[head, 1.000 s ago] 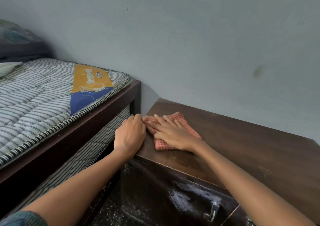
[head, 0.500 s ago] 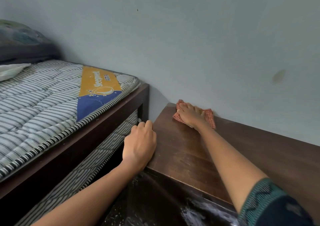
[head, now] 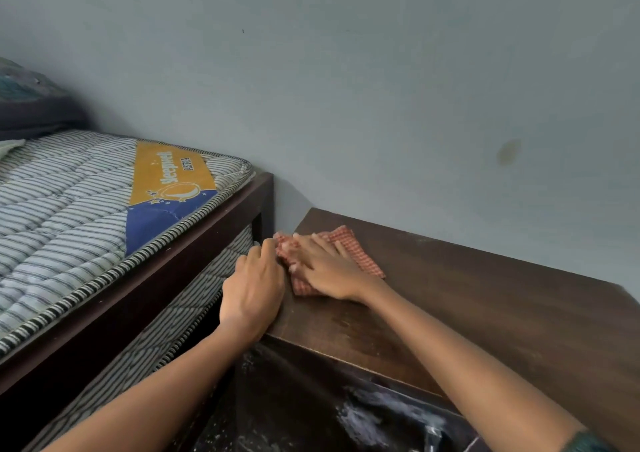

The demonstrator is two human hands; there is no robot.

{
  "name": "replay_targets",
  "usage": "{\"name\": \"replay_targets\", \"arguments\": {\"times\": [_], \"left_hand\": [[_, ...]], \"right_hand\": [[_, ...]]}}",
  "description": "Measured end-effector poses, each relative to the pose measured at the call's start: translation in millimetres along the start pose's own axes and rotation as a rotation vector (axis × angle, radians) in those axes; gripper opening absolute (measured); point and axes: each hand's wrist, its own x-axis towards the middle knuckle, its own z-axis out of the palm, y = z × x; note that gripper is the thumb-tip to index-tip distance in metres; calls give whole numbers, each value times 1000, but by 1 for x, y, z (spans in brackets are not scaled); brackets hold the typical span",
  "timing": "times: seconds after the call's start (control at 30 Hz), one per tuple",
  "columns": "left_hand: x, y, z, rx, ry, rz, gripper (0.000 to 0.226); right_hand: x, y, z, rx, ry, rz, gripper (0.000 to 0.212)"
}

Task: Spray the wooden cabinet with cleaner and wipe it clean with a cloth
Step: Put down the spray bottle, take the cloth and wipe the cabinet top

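The dark wooden cabinet (head: 467, 306) stands against the wall at the lower right, its top seen from above. A red checked cloth (head: 356, 250) lies on the top near the left edge. My right hand (head: 325, 268) presses flat on the cloth, fingers spread toward the left. My left hand (head: 254, 288) curls over the cabinet's left edge, right beside the cloth, fingertips touching it. White smears (head: 377, 413) streak the cabinet's dark front. No spray bottle is in view.
A bed with a striped mattress (head: 69, 216) and dark wooden frame (head: 207, 229) sits close on the left, leaving a narrow gap to the cabinet. The pale blue wall (head: 381, 105) runs directly behind both. Pillows (head: 27, 105) lie at the far left.
My right hand pulled the cloth from the back corner by the wall to the left edge, next to my left hand. My left hand stayed on the edge.
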Motion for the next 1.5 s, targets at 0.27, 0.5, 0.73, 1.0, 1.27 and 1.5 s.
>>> {"name": "replay_targets", "arguments": {"times": [0.27,0.5,0.73,1.0,1.27,1.5], "left_hand": [[2,0,3,19,-2,-9,24],[5,-6,6,-15,11,-15,23],[7,-7,6,-12,-2,-12,24],[8,-9,9,-15,1,43,20],[3,-6,6,-1,34,55,23],[2,-5,6,-40,55,44,22]], "right_hand": [[26,24,-11,-17,-11,56,54],[78,57,-22,28,35,278,58],[39,86,-26,61,41,361,54],[-112,216,-33,15,102,659,60],[-193,204,-31,64,148,926,57],[-100,87,-14,34,108,594,59]]}}
